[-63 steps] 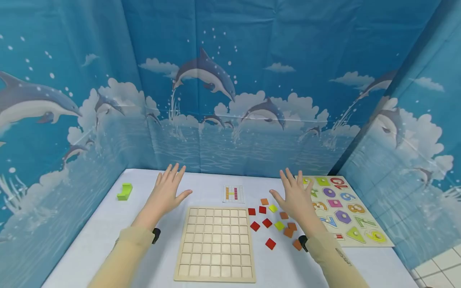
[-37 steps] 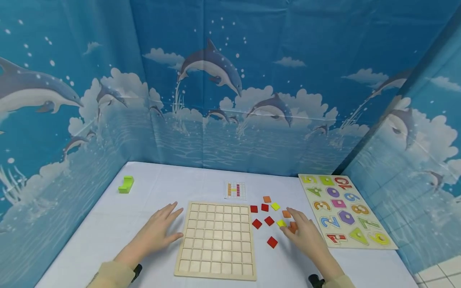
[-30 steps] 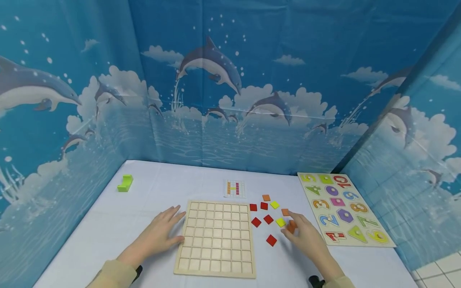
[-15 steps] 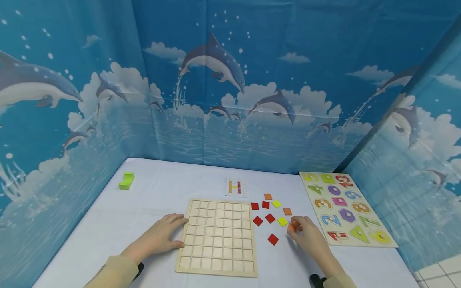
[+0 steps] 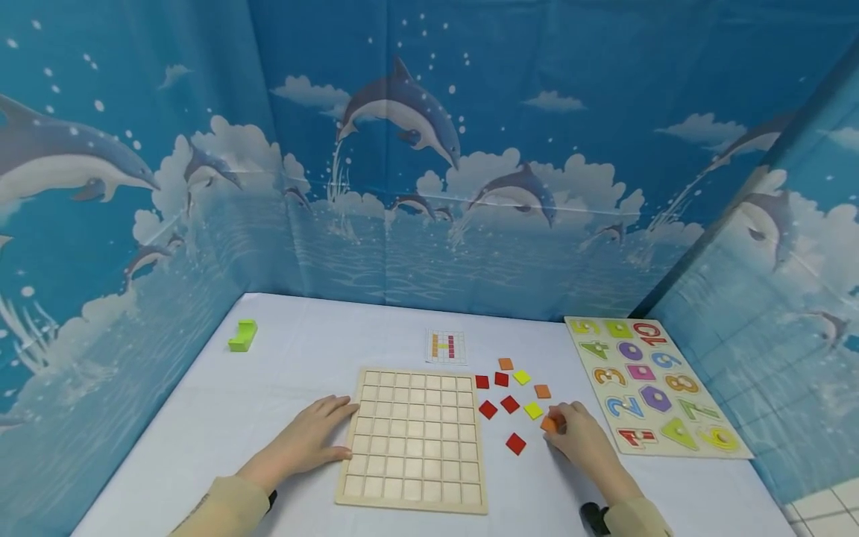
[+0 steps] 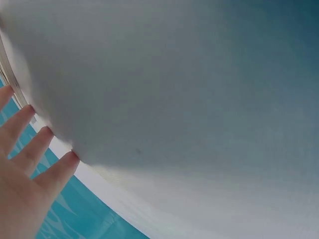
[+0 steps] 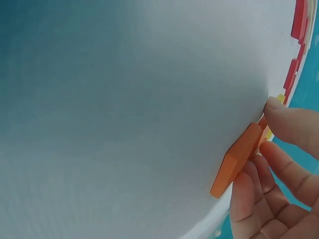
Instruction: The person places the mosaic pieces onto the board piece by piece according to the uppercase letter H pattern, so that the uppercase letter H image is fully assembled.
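Backdrop (image 5: 322,246): blue curtain, printed with leaping dolphins, clouds and sea, hung behind the bench and along both sides. White tiling (image 5: 815,514): a patch at the lower right, beyond the right hand.

Bench (image 5: 181,447): white-covered, running under both hands and up to the curtain.

Tray (image 5: 479,447): pale wood, ridged into square cells, between the hands. Left hand (image 5: 305,438): fingers spread, fingertips against the tray's near side edge.

Number board (image 5: 725,403): to the right of the right hand; holds coloured numerals 1 to 10, plus a square and a triangle in green, a purple circle, a pink square and a purple hexagon.

Right hand (image 5: 582,438): thumb and fingers pinching an orange tile (image 5: 549,425) just above or on the bench, contact unclear; a further bit of orange shows by the fingertips, partly hidden.

Red tiles (image 5: 515,444): five, left of the right hand, toward the tray. Yellow tiles (image 5: 533,410): two, just ahead and left of that hand. Loose orange tiles (image 5: 542,391): two, beyond its fingers.

Card (image 5: 446,347): grid printed in orange, yellow and red, ahead of both hands, past the tray.

Green block (image 5: 243,335): stepped, ahead and left of the left hand.
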Motion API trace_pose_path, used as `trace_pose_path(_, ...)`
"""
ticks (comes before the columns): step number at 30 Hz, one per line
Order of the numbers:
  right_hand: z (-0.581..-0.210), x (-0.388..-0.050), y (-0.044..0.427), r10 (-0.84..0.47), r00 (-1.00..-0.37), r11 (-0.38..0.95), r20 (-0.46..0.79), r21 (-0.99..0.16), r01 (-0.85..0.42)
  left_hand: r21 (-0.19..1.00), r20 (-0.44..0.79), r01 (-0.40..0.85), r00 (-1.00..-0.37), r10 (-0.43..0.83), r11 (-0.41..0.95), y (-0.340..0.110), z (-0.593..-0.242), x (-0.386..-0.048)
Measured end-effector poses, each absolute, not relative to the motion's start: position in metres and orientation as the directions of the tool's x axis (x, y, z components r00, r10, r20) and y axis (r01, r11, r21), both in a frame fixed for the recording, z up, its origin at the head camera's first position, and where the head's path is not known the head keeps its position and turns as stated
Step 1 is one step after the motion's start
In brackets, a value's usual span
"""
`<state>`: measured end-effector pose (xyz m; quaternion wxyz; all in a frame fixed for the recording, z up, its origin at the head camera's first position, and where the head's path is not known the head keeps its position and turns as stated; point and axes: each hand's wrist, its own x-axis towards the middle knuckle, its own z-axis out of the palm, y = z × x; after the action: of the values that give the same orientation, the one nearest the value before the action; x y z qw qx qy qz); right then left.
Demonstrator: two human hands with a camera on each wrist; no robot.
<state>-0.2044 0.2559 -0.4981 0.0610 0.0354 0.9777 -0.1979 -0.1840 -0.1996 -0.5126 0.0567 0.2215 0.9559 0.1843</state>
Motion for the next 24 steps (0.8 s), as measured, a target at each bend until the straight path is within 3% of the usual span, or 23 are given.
trace_pose_path(12,-0.4975,-0.2049,0.2602,0.110,-0.967,0.873,-0.231,-0.443,0.205,0.392,-0.033,0.397,-0.895,0.444,0.830,-0.1948,-0.5148,-0.1841)
trace_pose_path(24,-0.5017,-0.2028,0.2610,0.104,-0.968,0.834,-0.226,-0.511,0.209,0.413,-0.037,0.379,-0.902,0.431,0.828,-0.1999,-0.5159,-0.1815)
